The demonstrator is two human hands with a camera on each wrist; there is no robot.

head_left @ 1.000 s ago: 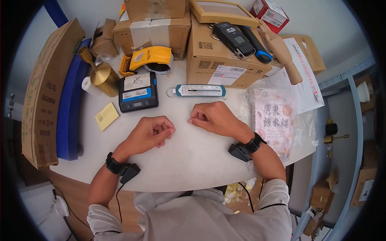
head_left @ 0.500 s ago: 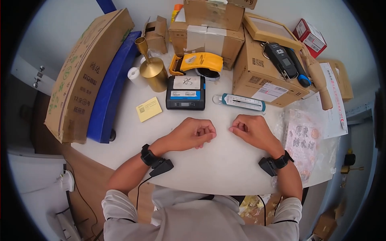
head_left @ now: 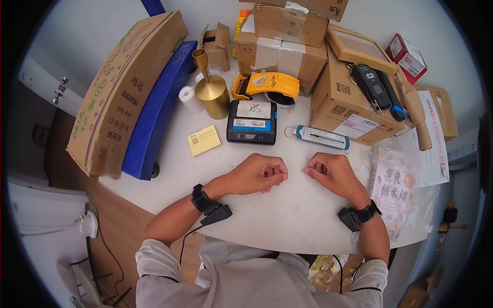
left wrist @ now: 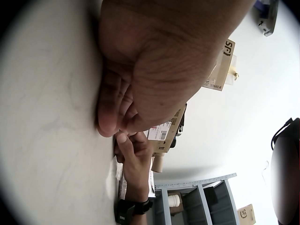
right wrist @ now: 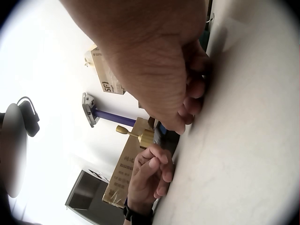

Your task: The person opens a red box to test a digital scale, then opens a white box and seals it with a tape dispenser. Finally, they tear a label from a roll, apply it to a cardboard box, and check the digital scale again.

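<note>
Both hands rest on the white table (head_left: 287, 220), a short gap between them. My left hand (head_left: 256, 173) lies on its outer edge, fingers loosely curled, holding nothing; the left wrist view shows its palm side (left wrist: 154, 70). My right hand (head_left: 334, 173) mirrors it, fingers loosely curled and empty, also seen close in the right wrist view (right wrist: 159, 75). Beyond the left hand stands a black label printer (head_left: 251, 123). A teal-and-white spring scale (head_left: 323, 137) lies beyond the right hand, and a yellow note pad (head_left: 204, 140) is left of the printer.
A gold vessel (head_left: 212, 97), a white roll (head_left: 190, 99) and a yellow tape dispenser (head_left: 272, 83) stand behind. Cardboard boxes (head_left: 349, 97) line the back. A long carton (head_left: 123, 97) and blue piece (head_left: 156, 118) stand left; a plastic-wrapped book (head_left: 391, 192) lies right.
The head view has swung left, so the table and its objects appear further right. Both hands keep about the same loosely curled pose on the table.
</note>
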